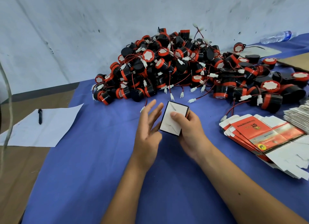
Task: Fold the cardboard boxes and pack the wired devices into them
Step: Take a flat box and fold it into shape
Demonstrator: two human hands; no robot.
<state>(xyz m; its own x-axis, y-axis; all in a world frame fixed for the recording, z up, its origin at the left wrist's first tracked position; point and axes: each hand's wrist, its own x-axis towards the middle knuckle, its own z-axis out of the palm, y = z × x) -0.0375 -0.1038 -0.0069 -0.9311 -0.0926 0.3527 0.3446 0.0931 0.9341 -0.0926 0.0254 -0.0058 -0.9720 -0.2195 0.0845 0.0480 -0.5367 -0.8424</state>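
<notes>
Head cam: big pile of wired devices (192,68) sits at the back of my blue table (100,157), flat boxes (265,137) stacked off right. My right hand (189,130) grips the folded box (173,117), thumb across its white flap; my left hand (147,132) is beside it, fingers spread loose.

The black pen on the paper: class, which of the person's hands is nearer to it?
Left. The left hand lies between the pen and the right hand, which is farther off.
</notes>
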